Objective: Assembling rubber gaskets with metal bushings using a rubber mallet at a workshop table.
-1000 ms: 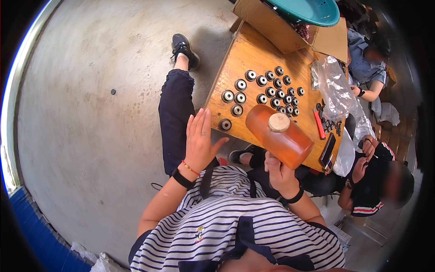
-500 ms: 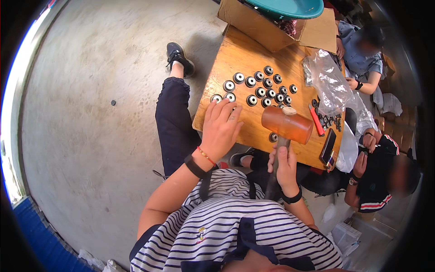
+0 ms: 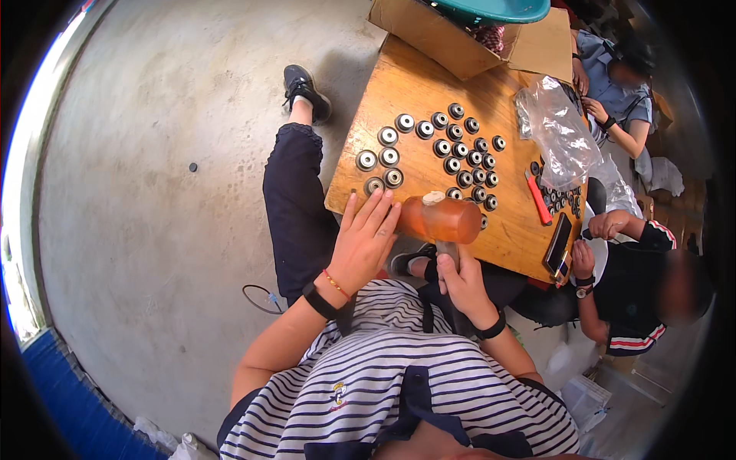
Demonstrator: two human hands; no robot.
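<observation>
An amber rubber mallet (image 3: 454, 223) is gripped by its handle in my right hand (image 3: 466, 287). Its head hangs over the near edge of the table, close beside the fingers of my left hand (image 3: 363, 244). That left hand lies palm down at the table's near left corner with its fingers stretched out. Its fingertips are at a small black wheel with a metal centre (image 3: 374, 185), and the thumb side is partly hidden by the mallet head. Another such wheel (image 3: 392, 178) sits just beyond the fingertips. Several more wheels (image 3: 442, 148) stand spread over the wooden table (image 3: 376, 100).
A red utility knife (image 3: 538, 198), a dark phone (image 3: 557, 239) and clear plastic bags (image 3: 558, 138) lie on the right side. A cardboard box (image 3: 437, 42) bearing a teal basin (image 3: 498, 11) stands at the far end. Two co-workers sit along the right.
The mallet and my right hand have moved left, toward my left hand. My left hand has drawn slightly nearer to me, uncovering wheels at the corner.
</observation>
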